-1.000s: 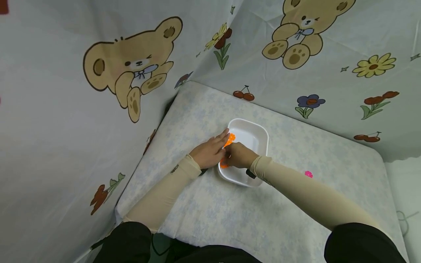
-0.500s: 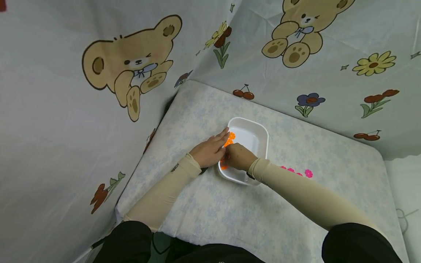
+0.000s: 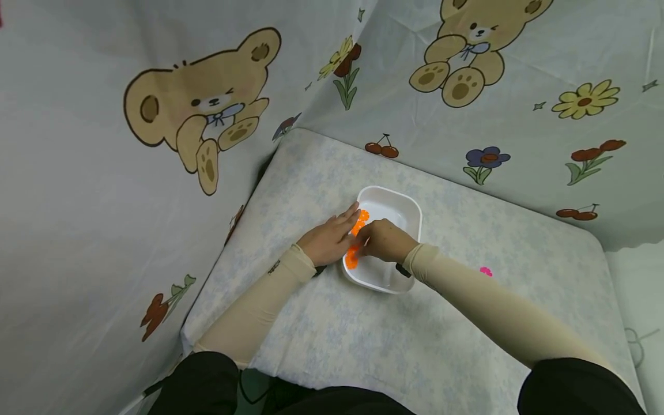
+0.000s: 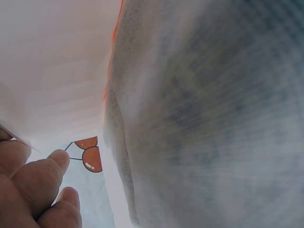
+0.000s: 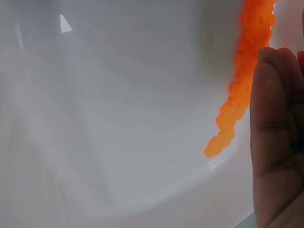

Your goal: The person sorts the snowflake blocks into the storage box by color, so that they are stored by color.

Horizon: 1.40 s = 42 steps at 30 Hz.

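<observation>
A white tray (image 3: 384,282) holds orange flower-shaped pieces (image 3: 352,258) along its left side; in the right wrist view the orange pieces (image 5: 247,61) form a row against the wall. The left hand (image 3: 328,241) lies at the tray's left rim with its fingers extended; its fingertips (image 4: 59,160) show beside the pale tray wall in the left wrist view. Inside the tray, the right hand (image 3: 386,241) bends down over the orange row. Its fingers (image 5: 273,128) lie close together against the row, and whether they pinch a piece is hidden.
A pink flower-shaped piece (image 3: 486,271) lies on the patterned tablecloth (image 3: 441,346), beyond the right sleeve (image 3: 482,294). Printed curtains (image 3: 415,127) hang behind the table and along its left side.
The right hand has shifted slightly right and up, uncovering more orange at the tray's near left. The right sleeve again covers pink pieces that showed half a second ago. The left hand stays at the rim.
</observation>
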{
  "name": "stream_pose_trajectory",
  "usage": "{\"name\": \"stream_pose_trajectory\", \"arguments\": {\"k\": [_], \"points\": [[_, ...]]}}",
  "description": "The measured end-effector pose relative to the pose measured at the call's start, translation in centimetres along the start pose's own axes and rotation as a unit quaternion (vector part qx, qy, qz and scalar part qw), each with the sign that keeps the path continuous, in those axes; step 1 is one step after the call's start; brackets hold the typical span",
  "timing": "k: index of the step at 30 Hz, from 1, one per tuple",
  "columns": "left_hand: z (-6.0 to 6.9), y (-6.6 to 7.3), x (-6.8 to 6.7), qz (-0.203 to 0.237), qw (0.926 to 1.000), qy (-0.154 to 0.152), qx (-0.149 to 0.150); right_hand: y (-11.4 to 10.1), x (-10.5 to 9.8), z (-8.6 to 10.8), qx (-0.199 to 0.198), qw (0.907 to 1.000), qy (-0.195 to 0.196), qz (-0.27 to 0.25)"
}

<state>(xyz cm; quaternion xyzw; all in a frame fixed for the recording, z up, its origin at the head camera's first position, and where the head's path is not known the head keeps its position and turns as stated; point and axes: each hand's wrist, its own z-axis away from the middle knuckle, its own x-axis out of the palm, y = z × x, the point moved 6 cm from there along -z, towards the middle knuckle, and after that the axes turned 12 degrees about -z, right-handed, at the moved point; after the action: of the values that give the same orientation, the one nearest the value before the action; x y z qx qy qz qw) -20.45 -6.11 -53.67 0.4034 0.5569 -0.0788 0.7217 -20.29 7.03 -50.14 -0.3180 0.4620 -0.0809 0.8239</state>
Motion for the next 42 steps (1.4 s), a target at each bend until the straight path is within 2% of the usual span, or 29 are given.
{"name": "stream_pose_trajectory", "arguments": {"k": [7, 15, 22, 42], "points": [[-0.1, 0.3, 0.1, 0.001, 1.0, 0.0, -0.004, 1.6, -2.9, 1.9, 0.04, 0.9988, 0.026, -0.007], [-0.2, 0.3, 0.4, 0.002, 1.0, -0.005, -0.007, 3.9, -4.7, 4.0, 0.085, 0.9945, 0.053, -0.029], [-0.2, 0.2, 0.4, -0.006, 0.9999, -0.006, -0.008, 5.0, -5.4, 5.1, 0.102, 0.9917, 0.071, -0.035], [0.2, -0.1, 0.3, 0.014, 0.9999, -0.004, -0.004, 7.3, -6.8, 8.1, 0.128, 0.9833, 0.099, -0.082]]}}
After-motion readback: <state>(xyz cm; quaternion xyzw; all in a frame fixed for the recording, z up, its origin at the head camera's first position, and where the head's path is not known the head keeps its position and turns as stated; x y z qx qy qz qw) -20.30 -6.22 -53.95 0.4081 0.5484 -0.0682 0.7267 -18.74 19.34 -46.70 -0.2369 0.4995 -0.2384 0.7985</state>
